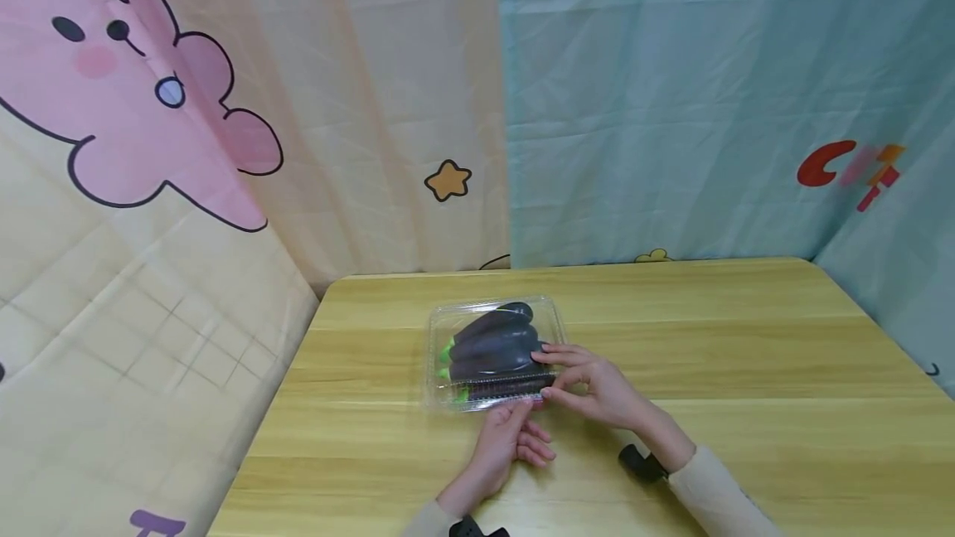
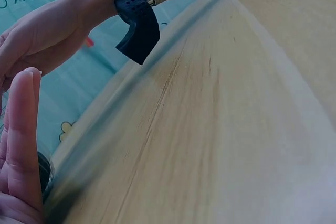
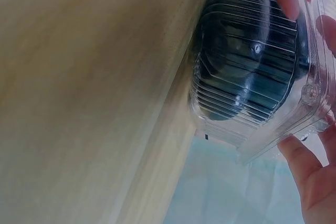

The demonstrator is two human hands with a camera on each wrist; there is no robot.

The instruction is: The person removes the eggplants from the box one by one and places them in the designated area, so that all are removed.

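A clear plastic clamshell box (image 1: 440,396) lies on the table, holding several dark purple eggplants (image 1: 488,346) with green stem ends. My left hand (image 1: 503,447) is at its front edge, thumb and forefinger pinching the rim near the right corner while the other fingers stick out loosely. From the right side, my right hand (image 1: 600,392) holds the front right corner, thumb low by the rim and fingertips over the lid. In the right wrist view, fingers touch the box's ribbed wall (image 3: 247,51) and rim. The box is almost out of sight in the left wrist view.
The light wooden table (image 1: 709,330) extends around the box. Patterned curtains (image 1: 649,106) hang behind its back edge and down both sides. A black wrist device (image 1: 642,464) is strapped on the right wrist, another (image 1: 473,527) on the left.
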